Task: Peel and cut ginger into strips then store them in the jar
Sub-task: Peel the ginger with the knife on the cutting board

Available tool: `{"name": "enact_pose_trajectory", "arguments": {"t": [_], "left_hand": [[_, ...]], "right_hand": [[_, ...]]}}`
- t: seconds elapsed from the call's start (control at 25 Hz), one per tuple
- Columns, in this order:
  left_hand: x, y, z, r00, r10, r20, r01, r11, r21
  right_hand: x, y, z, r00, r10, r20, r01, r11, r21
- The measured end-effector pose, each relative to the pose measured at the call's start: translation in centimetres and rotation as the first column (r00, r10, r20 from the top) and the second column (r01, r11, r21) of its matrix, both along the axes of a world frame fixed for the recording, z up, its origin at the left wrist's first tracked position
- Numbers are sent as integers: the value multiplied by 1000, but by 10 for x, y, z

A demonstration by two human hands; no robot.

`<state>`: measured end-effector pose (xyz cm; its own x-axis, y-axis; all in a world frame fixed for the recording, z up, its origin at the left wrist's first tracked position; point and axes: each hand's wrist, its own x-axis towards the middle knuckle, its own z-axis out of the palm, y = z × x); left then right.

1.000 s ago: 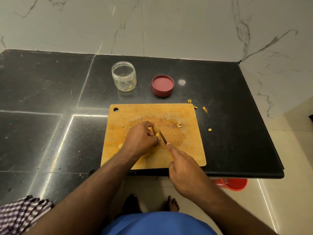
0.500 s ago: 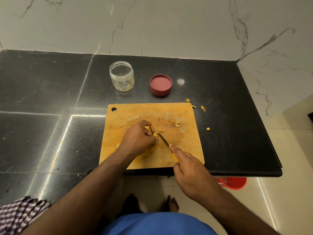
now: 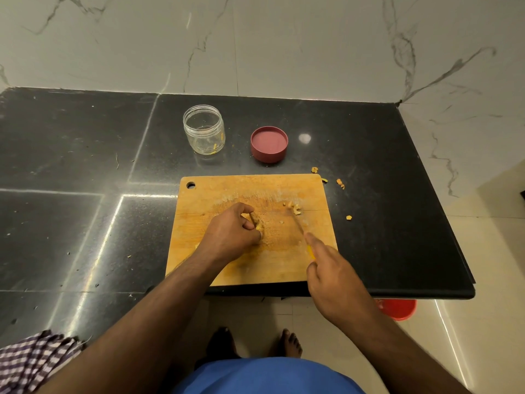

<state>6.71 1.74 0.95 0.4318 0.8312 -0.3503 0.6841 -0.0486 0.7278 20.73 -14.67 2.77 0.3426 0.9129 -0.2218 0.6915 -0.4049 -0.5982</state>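
On the rectangular wooden cutting board, the left hand pinched the small yellow ginger piece. Right of it, the right hand gripped a yellow-handled knife. The clear open jar stood farther back on the black table.

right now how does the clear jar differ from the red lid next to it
The clear plastic jar is see-through and tall; the round dark red lid is opaque and low. The jar stands open with its mouth up and a few yellow ginger strips inside; the lid lies off the jar and holds nothing. The jar sits to the left, the lid apart on its right. Both are round and rest on the black counter behind the wooden cutting board.
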Motion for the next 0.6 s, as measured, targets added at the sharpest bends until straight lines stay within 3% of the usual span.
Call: {"name": "enact_pose_trajectory", "arguments": {"t": [0.08,0.36,0.6], "left_hand": [[-1,0,0,1000,3,10,-3,1000,-7],[-2,0,2,1000,-2,23,3,999,-49],[6,-5,4,999,-35,-32,36,999,31]], "right_hand": [[4,-1,-1,999,-49,-13,50,998,32],[-6,-3,-3,986,43,-164,-39,999,23],[-6,-2,-5,978,13,-206,-13,1000,3]]}}
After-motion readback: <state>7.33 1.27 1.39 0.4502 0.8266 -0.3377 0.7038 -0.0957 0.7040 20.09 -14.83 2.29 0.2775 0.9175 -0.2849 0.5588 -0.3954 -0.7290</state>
